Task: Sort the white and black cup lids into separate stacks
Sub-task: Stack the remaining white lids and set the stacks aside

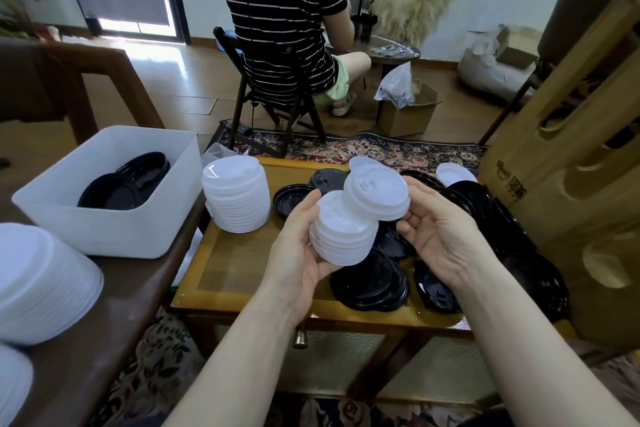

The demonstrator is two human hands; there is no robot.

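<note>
Two hands are working above the small wooden table [242, 274], largest items listed first.

Cardboard carton [568, 163]: standing to the right of my right hand, unused as far as I can judge.

White bin [104, 229]: sitting well to the left of my left hand, holding binned black lids [121, 184]; I am taking it as the place for sorted black ones.

Large white stack [41, 281]: resting far left of my left hand, nearer me, on the brown bench.

Tall white stack [237, 198]: standing on the table just left of my left hand, probably awaiting more.

Loose black lids [374, 284]: lying heaped beneath and to the right of both hands, unsorted.

Small white stack [343, 236]: my left hand [298, 246] is cradling it, fingers curled round its side, keeping it steady as a base.

Single white lid [377, 194]: my right hand [440, 236] is pinching its rim, holding it tilted and touching the top of the small stack, apparently so it nests on.

Stray white lid [455, 174]: lying beyond my right hand, still among the black ones.
</note>
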